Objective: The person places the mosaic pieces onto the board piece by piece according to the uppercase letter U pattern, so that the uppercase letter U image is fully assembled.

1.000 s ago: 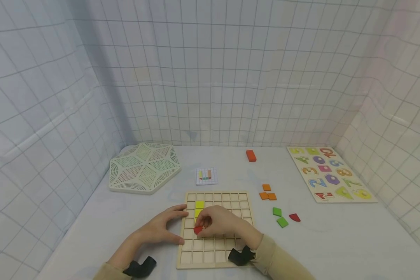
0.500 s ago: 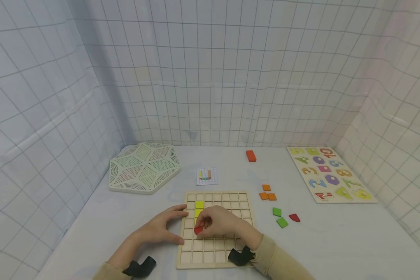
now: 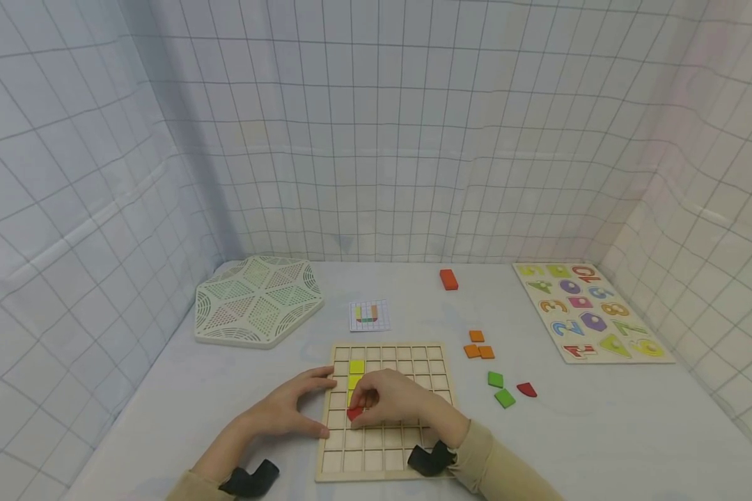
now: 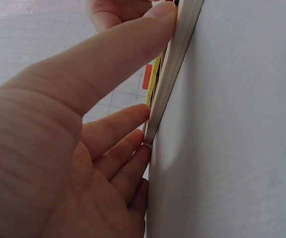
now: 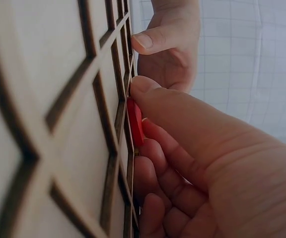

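Right hand (image 3: 390,396) is pinching a red piece (image 3: 354,413) at the grid board (image 3: 376,476); left hand (image 3: 283,406), thumb spread wide, is touching its edge. Squaring the piece before pressing is looking advisable.

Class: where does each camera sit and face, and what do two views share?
Head: on the head, facing forward and down at the board; left hand, right hand, sleeves show.
Left wrist: on that wrist, facing the board's edge; left hand near, right beyond.
Right wrist: on that wrist, facing across the board; right hand near, left beyond.
Head and right wrist both show the pinched red piece.
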`<state>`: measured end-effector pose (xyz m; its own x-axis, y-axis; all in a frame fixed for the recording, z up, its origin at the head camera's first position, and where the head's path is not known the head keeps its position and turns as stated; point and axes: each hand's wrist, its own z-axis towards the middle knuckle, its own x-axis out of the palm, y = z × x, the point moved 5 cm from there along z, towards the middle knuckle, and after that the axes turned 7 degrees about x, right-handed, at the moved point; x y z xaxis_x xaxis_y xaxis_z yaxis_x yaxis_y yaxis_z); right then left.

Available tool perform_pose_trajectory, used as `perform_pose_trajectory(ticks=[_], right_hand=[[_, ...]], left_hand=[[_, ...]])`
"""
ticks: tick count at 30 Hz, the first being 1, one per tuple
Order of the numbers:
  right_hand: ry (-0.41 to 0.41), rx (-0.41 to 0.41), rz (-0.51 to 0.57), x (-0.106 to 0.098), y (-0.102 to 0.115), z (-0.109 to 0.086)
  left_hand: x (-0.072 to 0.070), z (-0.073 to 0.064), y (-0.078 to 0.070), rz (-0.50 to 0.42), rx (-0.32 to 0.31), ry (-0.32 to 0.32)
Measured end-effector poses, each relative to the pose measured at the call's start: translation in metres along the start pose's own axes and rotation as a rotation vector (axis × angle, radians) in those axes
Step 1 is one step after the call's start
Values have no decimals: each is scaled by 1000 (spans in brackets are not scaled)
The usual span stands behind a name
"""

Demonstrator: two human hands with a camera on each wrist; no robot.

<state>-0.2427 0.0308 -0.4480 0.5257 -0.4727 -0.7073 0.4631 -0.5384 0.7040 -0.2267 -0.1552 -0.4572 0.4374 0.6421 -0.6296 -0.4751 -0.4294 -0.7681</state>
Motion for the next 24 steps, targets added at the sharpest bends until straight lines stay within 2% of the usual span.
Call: perform_pose_trajectory(ticks=[10,15,19,24], right_hand=[[5,26,10,0,1,-1],[30,51,33,-4,0,-3],[28,55,22,-15,0,-8],[-14,77,17,-40,-2,-17]], left_hand=[[1,0,1,-3,-4,1],[1,-1,2,-8,-26,0],[1,-1,2,-3,-39,-2],[1,-1,0,-8,-25,-1]])
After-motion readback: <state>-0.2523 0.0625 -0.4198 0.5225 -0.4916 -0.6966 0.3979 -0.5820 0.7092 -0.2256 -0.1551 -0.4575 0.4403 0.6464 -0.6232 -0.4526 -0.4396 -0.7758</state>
